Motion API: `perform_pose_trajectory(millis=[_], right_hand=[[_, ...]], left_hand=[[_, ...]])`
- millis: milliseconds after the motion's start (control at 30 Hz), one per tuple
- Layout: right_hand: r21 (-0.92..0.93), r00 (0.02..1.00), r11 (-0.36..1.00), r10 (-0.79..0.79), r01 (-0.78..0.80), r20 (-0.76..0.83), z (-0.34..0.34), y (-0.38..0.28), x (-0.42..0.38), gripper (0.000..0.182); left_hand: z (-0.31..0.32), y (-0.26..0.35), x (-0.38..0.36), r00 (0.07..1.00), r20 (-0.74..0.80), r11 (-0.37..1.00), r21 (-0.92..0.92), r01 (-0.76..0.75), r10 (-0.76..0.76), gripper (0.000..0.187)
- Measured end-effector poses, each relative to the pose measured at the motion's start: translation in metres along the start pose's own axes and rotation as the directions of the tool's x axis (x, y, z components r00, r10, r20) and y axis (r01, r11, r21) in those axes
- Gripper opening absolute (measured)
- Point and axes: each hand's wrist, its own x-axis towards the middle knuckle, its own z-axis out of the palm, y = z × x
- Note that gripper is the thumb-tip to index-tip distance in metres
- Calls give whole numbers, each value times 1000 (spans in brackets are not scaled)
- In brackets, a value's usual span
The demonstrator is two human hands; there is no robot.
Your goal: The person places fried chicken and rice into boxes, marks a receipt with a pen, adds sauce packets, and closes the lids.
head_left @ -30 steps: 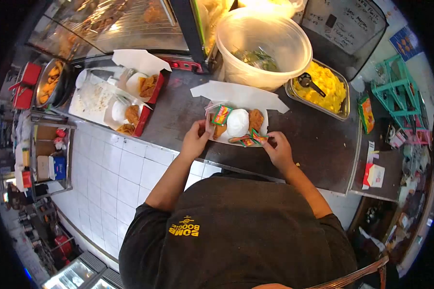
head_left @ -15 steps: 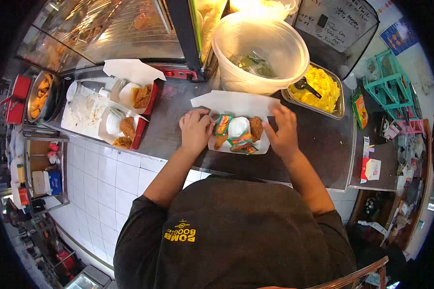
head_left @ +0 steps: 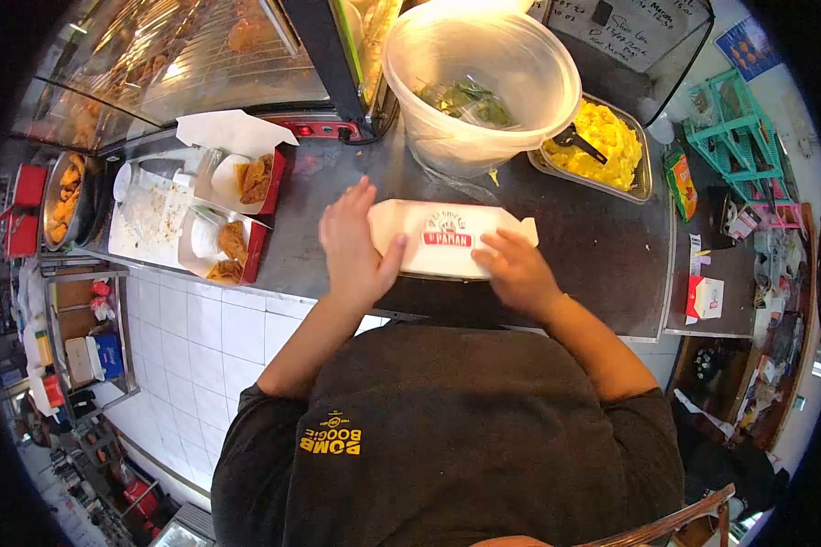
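Observation:
A takeaway food box (head_left: 415, 255) lies on the dark counter in front of me, its printed white lid folded down over the contents. The food inside is hidden. My left hand (head_left: 354, 251) is at the box's left end, fingers stretched out and apart, with the thumb against the lid. On the right part of the lid rests my right hand (head_left: 520, 271), its fingers laid over the surface and slightly bent.
Two open boxes of chicken (head_left: 231, 242) (head_left: 257, 178) stand left. Behind my box are a large clear tub (head_left: 479, 146) with leaves and a metal tray (head_left: 634, 191) of yellow food with a black spoon (head_left: 579, 144). A heated display case (head_left: 182, 73) stands back left.
The box's lid has come down over the chicken, the white wrapped portion and sachets. My right hand has moved inward onto the lid; my left hand stays beside the left end.

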Motion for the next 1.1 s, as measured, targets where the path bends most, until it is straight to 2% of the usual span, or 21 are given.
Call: perform_pose_trajectory(millis=[67,100,133,167,233,267,300,333,400,433,500,533,600,633,700,733,833,900,967,1067,1100], right_hand=[[-27,1000,1000,11,-10,16,11,-12,-13,49],[-14,998,999,49,-49,43,12,-19,-14,51],[-2,994,996,87,-87,70,14,-22,-15,53],[92,969,970,211,-224,129,23,-21,-16,70],[103,876,875,479,-473,-46,45,-24,-7,75],[127,792,802,597,-584,-129,52,-26,-3,79],[185,738,727,675,-662,-11,51,-25,1,84],[258,718,700,695,-666,-31,57,-22,-1,83],[404,675,639,735,-654,-70,66,-19,3,81],[575,611,489,792,-656,24,64,-20,7,76],[807,500,108,829,-581,249,58,-20,13,68],[798,517,121,816,-590,259,59,-17,12,63],[781,552,153,787,-605,274,62,-3,9,54],[797,527,67,783,-600,331,55,4,10,51],[802,471,-118,756,-586,455,43,17,7,47],[853,522,-102,752,-511,403,38,22,7,48],[799,438,-97,794,-593,421,5,24,16,46],[728,406,-61,796,-683,449,-9,22,23,45],[703,463,-31,732,-710,500,10,33,13,45],[760,552,16,697,-650,458,14,23,6,46],[791,581,30,696,-611,422,13,16,3,47]], left_hand=[[27,1,-5,970,178,978,157,137,-165,72],[36,-1,-11,905,342,957,221,185,-254,85],[46,-3,-18,883,363,948,221,228,-297,85],[55,-4,-27,859,385,937,222,269,-338,84],[59,-2,-32,819,417,919,204,339,-395,84],[66,-4,-37,859,348,927,130,352,-375,82],[71,-4,-40,891,274,931,56,361,-362,79],[74,-6,-43,916,194,932,-18,362,-352,77],[65,-5,-35,776,448,767,-258,588,-444,70],[59,-2,-29,689,574,637,-340,692,-441,66],[67,-9,-32,758,498,717,-329,615,-422,59],[72,-11,-35,789,461,753,-320,575,-406,56],[73,-26,-32,673,630,579,-401,710,-388,54],[71,-35,-28,609,707,479,-421,771,-359,53],[65,-56,-20,628,722,451,-476,755,-290,60],[60,-57,-14,635,730,433,-501,749,-254,63],[23,-34,14,601,653,514,-356,781,-461,75],[19,-32,23,554,700,472,-341,813,-451,79],[10,-23,29,481,753,379,-327,866,-449,81],[31,-51,7,599,678,635,-248,731,-425,70],[29,-46,5,593,693,621,-265,738,-409,65]])
